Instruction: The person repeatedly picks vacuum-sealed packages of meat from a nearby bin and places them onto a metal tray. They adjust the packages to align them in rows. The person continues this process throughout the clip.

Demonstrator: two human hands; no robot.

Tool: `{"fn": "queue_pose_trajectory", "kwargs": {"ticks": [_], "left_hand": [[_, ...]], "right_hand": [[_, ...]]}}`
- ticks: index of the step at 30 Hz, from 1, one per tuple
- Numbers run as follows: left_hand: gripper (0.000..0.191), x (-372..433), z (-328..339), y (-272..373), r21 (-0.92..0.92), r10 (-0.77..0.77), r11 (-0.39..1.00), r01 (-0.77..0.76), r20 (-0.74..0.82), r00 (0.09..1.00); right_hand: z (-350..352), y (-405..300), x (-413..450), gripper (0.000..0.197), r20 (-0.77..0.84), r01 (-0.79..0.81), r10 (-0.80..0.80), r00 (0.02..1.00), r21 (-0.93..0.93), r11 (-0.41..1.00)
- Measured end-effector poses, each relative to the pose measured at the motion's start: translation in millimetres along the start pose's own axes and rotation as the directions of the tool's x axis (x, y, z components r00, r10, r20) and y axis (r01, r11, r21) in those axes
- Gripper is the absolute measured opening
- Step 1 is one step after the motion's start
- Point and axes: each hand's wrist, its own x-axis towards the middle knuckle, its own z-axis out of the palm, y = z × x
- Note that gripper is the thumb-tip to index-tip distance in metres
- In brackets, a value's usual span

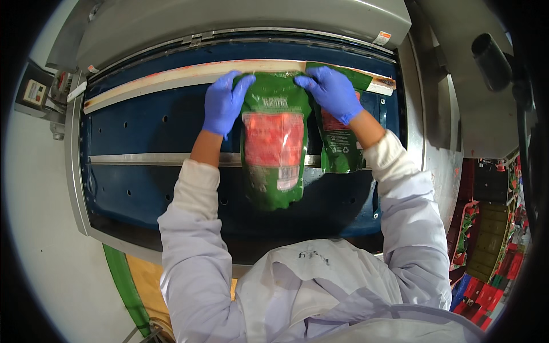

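Observation:
Both my hands wear blue gloves and pinch the top corners of a green plastic pouch with red printed panel and a barcode. My left hand grips its upper left corner. At the upper right corner, my right hand has its thumb and fingertips on the film. The pouch's top edge is at the pale seal bar; whether it rests on the bar cannot be told. A second green pouch lies to the right, its top across the bar, partly hidden by my right hand and forearm.
The pouches are over the blue bed of a vacuum sealing machine, crossed by a metal strip. A large steel lid rises behind. Steel equipment stands at right. Stacked coloured crates are at lower right.

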Motion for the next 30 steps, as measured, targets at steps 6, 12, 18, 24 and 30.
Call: {"fn": "queue_pose_trajectory", "kwargs": {"ticks": [6,12,18,24,30], "left_hand": [[0.034,29.3,22.0,-18.1,0.454,-0.161,0.878,0.148,-0.011,0.987],[0.03,37.1,21.4,-28.5,0.231,-0.29,0.925,0.3,-0.079,0.954],[0.027,43.5,26.8,-1.5,0.443,0.155,0.892,-0.088,-0.119,0.981],[0.052,22.6,10.4,1.9,0.531,-0.118,0.843,-0.093,0.35,0.929],[0.079,-68.1,-26.9,103.8,0.233,0.093,0.927,-0.293,0.616,0.782]], "right_hand": [[29.9,10.6,47.6,0.047,-0.007,-0.137,0.14,0.99,-0.256,0.957],[30.8,11.4,49.4,0.051,-0.014,-0.229,0.231,0.973,-0.208,0.951],[31.4,10.7,50.6,0.046,-0.031,-0.247,0.246,0.969,-0.216,0.945],[34.3,14.4,56.7,0.047,-0.006,-0.246,0.25,0.968,-0.206,0.947],[33.7,22.4,55.0,0.047,0.017,-0.256,0.267,0.964,-0.227,0.94]]}}
